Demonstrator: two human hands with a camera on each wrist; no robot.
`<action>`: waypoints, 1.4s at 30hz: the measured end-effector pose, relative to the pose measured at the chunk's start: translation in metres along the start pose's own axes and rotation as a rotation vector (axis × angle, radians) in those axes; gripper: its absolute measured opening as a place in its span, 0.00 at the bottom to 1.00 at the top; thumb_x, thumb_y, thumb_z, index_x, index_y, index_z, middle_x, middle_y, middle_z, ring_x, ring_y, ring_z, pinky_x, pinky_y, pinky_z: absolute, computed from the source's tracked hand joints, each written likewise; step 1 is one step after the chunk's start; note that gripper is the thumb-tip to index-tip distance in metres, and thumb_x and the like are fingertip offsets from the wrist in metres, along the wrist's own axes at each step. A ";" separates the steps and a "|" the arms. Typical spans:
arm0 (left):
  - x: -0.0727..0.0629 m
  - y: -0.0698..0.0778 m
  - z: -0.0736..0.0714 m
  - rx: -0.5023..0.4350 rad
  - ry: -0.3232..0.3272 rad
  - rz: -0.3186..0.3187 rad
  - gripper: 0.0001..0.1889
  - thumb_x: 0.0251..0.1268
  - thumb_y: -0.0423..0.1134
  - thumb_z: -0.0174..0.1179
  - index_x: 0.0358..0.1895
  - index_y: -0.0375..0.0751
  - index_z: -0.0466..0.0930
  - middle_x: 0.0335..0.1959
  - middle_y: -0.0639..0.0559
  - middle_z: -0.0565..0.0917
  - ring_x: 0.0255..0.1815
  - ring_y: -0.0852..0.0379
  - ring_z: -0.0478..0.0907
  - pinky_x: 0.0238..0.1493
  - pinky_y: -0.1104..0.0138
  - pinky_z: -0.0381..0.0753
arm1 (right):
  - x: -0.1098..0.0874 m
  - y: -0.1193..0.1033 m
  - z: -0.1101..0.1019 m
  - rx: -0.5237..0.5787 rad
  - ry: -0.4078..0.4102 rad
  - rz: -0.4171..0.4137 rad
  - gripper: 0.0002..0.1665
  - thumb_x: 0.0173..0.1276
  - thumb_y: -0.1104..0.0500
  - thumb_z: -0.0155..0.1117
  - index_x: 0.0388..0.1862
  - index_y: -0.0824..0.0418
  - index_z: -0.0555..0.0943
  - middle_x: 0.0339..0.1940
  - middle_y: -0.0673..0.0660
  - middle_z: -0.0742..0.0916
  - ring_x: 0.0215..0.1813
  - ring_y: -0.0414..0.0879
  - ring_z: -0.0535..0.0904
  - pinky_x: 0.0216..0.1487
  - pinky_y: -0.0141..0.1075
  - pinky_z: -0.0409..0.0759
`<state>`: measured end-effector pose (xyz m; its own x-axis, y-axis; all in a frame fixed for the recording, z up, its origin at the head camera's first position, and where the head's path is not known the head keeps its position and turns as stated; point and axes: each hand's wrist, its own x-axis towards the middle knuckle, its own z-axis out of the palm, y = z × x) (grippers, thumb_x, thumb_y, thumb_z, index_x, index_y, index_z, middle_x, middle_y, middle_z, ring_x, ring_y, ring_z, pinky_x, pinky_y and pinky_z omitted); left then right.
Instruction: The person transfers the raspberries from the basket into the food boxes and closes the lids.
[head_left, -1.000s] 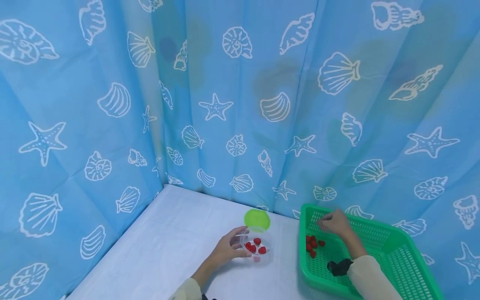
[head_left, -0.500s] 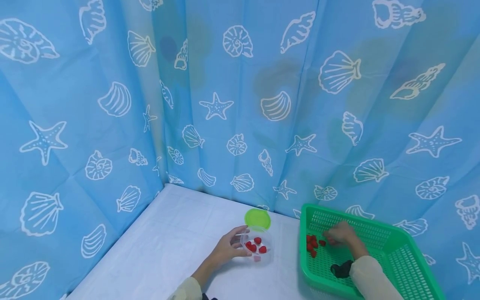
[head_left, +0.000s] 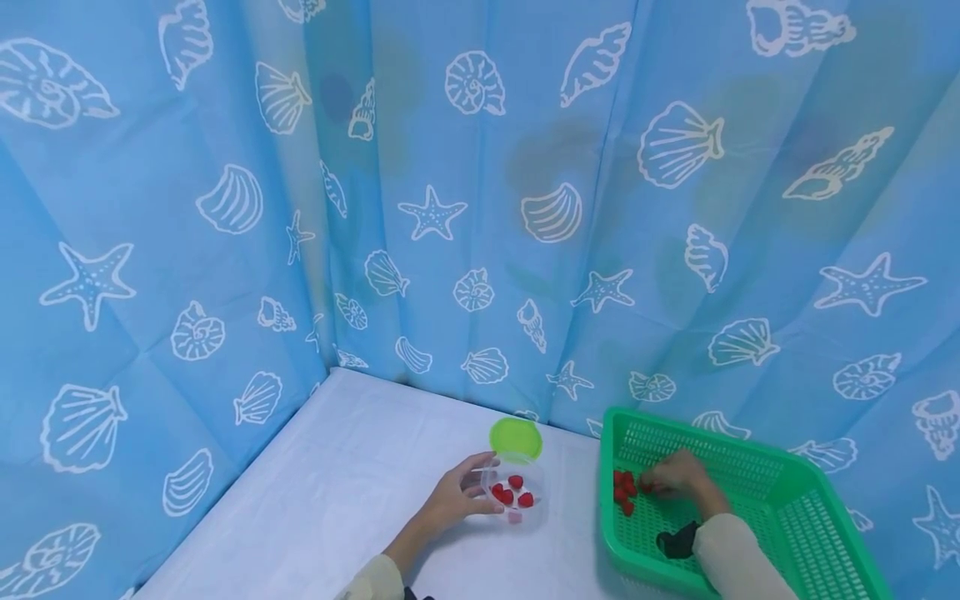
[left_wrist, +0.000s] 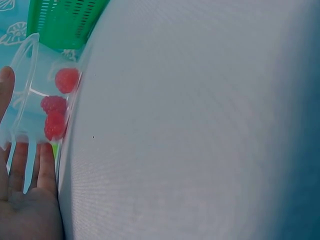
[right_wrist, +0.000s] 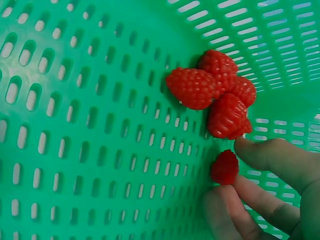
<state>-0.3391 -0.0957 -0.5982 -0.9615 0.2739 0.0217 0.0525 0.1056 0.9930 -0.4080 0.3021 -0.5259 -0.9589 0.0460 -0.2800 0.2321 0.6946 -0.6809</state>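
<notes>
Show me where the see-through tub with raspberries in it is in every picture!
Head: the clear plastic tub is low down, a little right of the middle.
Left wrist: it is at the upper left, looking tipped because the picture is turned.
Right wrist: it isn't in this one.
Shared landmark: the green slotted basket, at lower right in head, top left in left wrist, and nearly filling right wrist.

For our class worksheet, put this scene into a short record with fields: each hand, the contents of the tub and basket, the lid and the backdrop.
Left hand: holds the clear tub
Tub contents: at least four raspberries
Right hand: in the green basket, at a single raspberry; firm grip unclear
Basket contents: also a cluster of raspberries
Lid: green, off the tub, behind it on the white table
Backdrop: blue curtain, white seashell pattern
</notes>
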 end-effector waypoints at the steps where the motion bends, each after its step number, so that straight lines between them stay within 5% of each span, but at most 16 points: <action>1: 0.000 0.000 0.000 0.000 -0.001 -0.002 0.40 0.54 0.41 0.73 0.71 0.56 0.65 0.66 0.54 0.73 0.67 0.45 0.69 0.57 0.56 0.79 | 0.000 0.000 0.000 -0.016 0.010 -0.002 0.14 0.48 0.61 0.75 0.14 0.64 0.77 0.18 0.60 0.84 0.23 0.50 0.83 0.29 0.41 0.85; 21: -0.002 0.003 0.002 -0.012 -0.009 -0.016 0.40 0.54 0.40 0.73 0.72 0.56 0.65 0.66 0.52 0.73 0.67 0.44 0.69 0.59 0.54 0.77 | -0.005 0.006 0.000 0.030 0.007 -0.024 0.15 0.57 0.63 0.67 0.14 0.63 0.76 0.14 0.55 0.80 0.24 0.50 0.83 0.29 0.41 0.83; 26: -0.001 0.001 0.000 -0.011 -0.012 -0.012 0.39 0.54 0.42 0.73 0.71 0.59 0.66 0.66 0.54 0.73 0.67 0.45 0.69 0.59 0.55 0.77 | -0.002 0.007 -0.004 0.071 0.008 -0.060 0.12 0.63 0.62 0.63 0.31 0.73 0.83 0.26 0.60 0.86 0.28 0.49 0.83 0.31 0.41 0.83; 31: -0.002 0.002 -0.001 -0.019 -0.009 -0.013 0.39 0.55 0.42 0.73 0.71 0.59 0.66 0.66 0.54 0.73 0.67 0.45 0.69 0.59 0.54 0.77 | -0.005 0.001 -0.008 0.185 -0.030 -0.111 0.22 0.69 0.63 0.59 0.54 0.80 0.77 0.45 0.70 0.84 0.40 0.56 0.85 0.40 0.46 0.85; 42: -0.001 0.002 0.000 -0.004 0.002 -0.011 0.39 0.54 0.42 0.73 0.71 0.59 0.66 0.66 0.53 0.73 0.67 0.44 0.69 0.59 0.54 0.77 | -0.011 -0.012 -0.011 0.214 -0.009 -0.139 0.22 0.69 0.62 0.60 0.53 0.80 0.78 0.48 0.70 0.84 0.46 0.57 0.84 0.50 0.51 0.82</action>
<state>-0.3379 -0.0955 -0.5963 -0.9626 0.2708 0.0112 0.0411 0.1050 0.9936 -0.4020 0.3018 -0.5072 -0.9828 -0.0468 -0.1788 0.1279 0.5258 -0.8409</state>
